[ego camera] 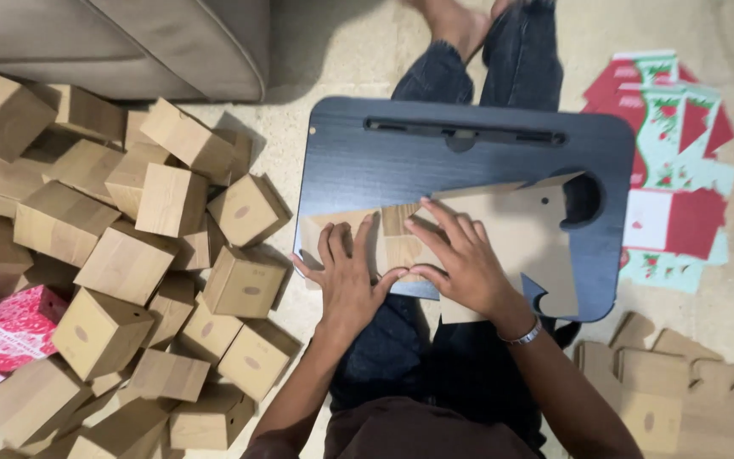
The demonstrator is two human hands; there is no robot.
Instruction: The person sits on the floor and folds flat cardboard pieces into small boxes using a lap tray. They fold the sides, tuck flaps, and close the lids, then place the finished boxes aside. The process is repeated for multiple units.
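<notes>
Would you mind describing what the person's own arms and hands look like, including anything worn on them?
Both arms are bare from the hands up to the frame edge, with no sleeves visible. The left hand wears no glove, ring or band that can be seen. The right hand is also ungloved, and a slim silver metal bracelet circles its wrist. No markings show on either arm.

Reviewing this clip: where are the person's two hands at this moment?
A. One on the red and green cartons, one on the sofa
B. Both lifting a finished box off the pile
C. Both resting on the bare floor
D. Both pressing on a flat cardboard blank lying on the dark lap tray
D: the left hand and right hand lie side by side, fingers spread, on the flat cardboard blank atop the dark lap tray.
</notes>
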